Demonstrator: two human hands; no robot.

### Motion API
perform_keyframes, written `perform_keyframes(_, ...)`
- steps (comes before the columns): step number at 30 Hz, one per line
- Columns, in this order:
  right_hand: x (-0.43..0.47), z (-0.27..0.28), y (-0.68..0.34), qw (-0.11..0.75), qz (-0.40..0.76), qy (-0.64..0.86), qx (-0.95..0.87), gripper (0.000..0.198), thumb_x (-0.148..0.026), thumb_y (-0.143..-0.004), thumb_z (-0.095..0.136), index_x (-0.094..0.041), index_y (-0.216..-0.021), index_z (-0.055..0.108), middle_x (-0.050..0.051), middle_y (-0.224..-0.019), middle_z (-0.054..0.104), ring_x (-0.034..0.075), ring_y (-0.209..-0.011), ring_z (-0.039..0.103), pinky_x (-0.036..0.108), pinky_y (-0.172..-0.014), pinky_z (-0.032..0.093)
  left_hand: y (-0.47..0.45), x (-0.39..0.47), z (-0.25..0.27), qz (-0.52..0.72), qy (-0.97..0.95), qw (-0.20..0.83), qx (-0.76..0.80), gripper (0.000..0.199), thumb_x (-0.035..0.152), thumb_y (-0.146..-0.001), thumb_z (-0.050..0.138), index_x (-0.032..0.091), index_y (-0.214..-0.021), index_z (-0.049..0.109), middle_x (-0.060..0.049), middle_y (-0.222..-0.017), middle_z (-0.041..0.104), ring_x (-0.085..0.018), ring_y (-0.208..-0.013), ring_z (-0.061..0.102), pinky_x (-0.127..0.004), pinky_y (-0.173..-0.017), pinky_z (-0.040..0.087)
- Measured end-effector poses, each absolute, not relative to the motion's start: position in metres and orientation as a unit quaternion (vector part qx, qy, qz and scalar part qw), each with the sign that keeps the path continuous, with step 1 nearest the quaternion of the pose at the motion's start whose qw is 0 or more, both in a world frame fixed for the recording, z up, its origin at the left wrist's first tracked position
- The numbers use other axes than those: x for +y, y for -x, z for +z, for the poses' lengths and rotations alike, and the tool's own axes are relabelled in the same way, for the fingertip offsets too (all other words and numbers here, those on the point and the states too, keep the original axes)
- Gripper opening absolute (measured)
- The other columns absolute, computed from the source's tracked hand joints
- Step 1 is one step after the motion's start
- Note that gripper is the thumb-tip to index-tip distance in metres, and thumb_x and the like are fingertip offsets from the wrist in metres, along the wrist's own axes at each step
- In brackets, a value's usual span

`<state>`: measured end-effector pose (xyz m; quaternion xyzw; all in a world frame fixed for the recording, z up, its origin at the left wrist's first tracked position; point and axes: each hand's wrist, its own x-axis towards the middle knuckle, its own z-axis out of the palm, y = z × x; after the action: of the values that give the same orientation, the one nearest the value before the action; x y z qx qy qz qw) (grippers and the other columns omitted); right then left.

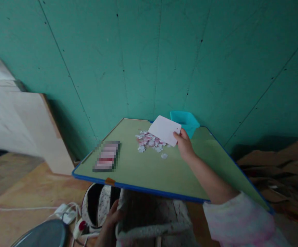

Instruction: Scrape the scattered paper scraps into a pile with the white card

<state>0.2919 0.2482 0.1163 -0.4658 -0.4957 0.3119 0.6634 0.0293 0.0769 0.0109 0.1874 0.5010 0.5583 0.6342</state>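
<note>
My right hand [185,142] pinches a white card [165,130] with rounded corners and a small hole near its edge. The card is held tilted above a heap of white and pink jigsaw-like paper pieces [151,141] on a pale green board table [138,175]. One loose piece [164,156] lies nearer to me. Below the table's front edge, my left hand [111,218] grips the left side of a paint-stained stool [154,230]; its fingers are partly hidden in shadow.
A turquoise plastic bin [187,128] stands behind the card by the green wall [144,61]. On the table's left lies a blurred phone-like thing [106,156]. Below are a spotted bag [104,202], a white power strip [65,213] with cords and a dark round object [43,235]. Cardboard [274,154] lies at right.
</note>
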Motion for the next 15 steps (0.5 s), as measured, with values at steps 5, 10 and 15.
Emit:
perform_keyframes(5,0.25,0.122,-0.302,0.59,0.272,0.486,-0.584,0.024,-0.034,-0.069,0.051,-0.019,-0.088,0.051,0.003,-0.086,0.06,0.018,-0.079,0.053,0.032,-0.07,0.042,-0.025,0.077,0.001,0.551,-0.172,0.63,0.52,0.024,0.023,-0.052,0.068,0.022,-0.075,0.064,0.003,-0.063,0.066,-0.022,-0.073,0.062,-0.03,-0.067,0.047)
perform_keyframes(10,0.25,0.096,-0.307,0.545,0.243,0.526,-0.606,0.022,-0.034,-0.071,0.048,-0.02,-0.088,0.051,0.001,-0.081,0.06,0.016,-0.077,0.052,0.03,-0.069,0.041,-0.03,0.072,-0.001,0.533,-0.163,0.648,0.519,0.024,0.021,-0.056,0.067,0.02,-0.08,0.063,0.002,-0.06,0.065,-0.023,-0.072,0.062,-0.033,-0.068,0.048)
perform_keyframes(15,0.244,0.09,-0.299,0.517,0.21,0.531,-0.638,0.018,-0.034,-0.074,0.046,-0.021,-0.084,0.051,0.002,-0.078,0.059,0.015,-0.07,0.051,0.028,-0.064,0.039,-0.033,0.075,0.0,0.526,-0.154,0.654,0.522,0.03,0.019,-0.054,0.067,0.021,-0.083,0.062,0.003,-0.059,0.064,-0.023,-0.067,0.062,-0.033,-0.064,0.048)
